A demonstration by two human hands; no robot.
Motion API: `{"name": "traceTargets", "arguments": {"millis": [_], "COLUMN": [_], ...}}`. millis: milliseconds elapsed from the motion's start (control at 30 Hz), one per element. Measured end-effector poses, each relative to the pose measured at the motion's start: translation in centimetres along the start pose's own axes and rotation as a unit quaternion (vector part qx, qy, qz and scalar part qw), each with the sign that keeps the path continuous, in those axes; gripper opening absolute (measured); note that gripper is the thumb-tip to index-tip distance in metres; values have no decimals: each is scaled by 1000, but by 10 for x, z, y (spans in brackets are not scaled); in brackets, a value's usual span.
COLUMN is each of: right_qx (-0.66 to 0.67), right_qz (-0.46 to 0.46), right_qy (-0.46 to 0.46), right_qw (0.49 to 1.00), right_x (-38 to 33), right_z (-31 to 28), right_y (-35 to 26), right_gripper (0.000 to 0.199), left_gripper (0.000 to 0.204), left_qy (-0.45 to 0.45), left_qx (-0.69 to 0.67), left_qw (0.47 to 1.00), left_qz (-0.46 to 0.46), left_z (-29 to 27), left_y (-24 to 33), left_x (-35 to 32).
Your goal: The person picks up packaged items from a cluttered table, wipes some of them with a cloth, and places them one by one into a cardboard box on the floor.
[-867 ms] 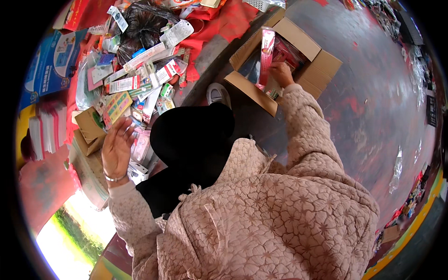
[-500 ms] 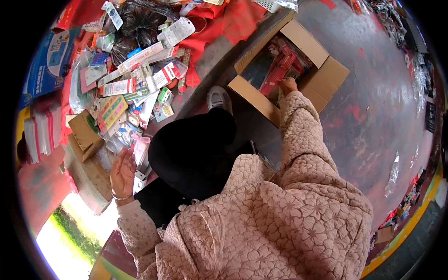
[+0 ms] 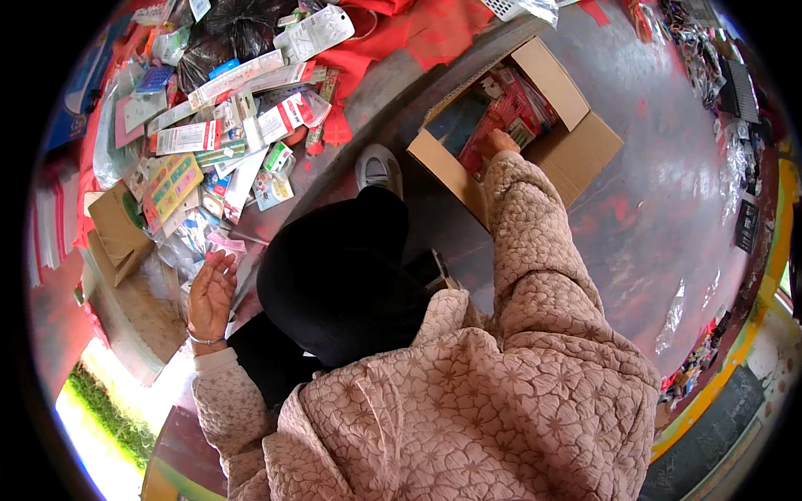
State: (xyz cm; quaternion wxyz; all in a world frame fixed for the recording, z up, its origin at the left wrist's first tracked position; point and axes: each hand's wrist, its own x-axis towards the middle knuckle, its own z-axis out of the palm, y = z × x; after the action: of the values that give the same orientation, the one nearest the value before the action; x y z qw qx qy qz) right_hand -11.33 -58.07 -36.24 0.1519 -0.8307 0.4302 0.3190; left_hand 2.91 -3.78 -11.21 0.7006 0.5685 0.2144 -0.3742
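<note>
R hand (image 3: 499,144) in carton (image 3: 448,170) by near flap, at red pkts (image 3: 511,102) inside; fingers bent, grip can't tell. L hand (image 3: 211,294) half open, empty, nr goods pile (image 3: 177,179) near edge. Knee (image 3: 322,271) btwn; shoe (image 3: 378,170) by carton's L corner. Blk bag (image 3: 238,35) pile's far edge.

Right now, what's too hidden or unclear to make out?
Head view:
The right hand: its grip, hidden by its own back.
The cardboard box: its bottom, largely covered by red packages.
The black bag: far end cut off by the top edge.
The white packages: fine print, too small to read.
</note>
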Motion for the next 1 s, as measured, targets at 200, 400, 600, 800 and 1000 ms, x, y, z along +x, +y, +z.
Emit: {"name": "traceTargets", "arguments": {"millis": [200,400,600,800,1000], "right_qx": [-5,90,231,202,801], "right_qz": [27,58,42,-73,83], "right_qy": [99,138,103,149,-77], "right_qw": [995,985,967,965,588], "right_x": [-31,-26,-13,26,-42], "right_z": [-36,-23,-24,12,-26], "right_y": [-25,-74,-56,9,19], "right_gripper": [43,48,45,31,19], "left_gripper": [37,37,35,33,32], "left_qy": [-16,-14,-2,1,9], "left_qx": [20,35,32,38,35], "left_qw": [1000,999,999,999,999], "left_qz": [-9,-26,-31,-34,-30], "left_z": [1,-3,-5,1,-3], "left_y": [-3,-9,-7,-7,-13], "left_x": [5,11,12,13,14]}}
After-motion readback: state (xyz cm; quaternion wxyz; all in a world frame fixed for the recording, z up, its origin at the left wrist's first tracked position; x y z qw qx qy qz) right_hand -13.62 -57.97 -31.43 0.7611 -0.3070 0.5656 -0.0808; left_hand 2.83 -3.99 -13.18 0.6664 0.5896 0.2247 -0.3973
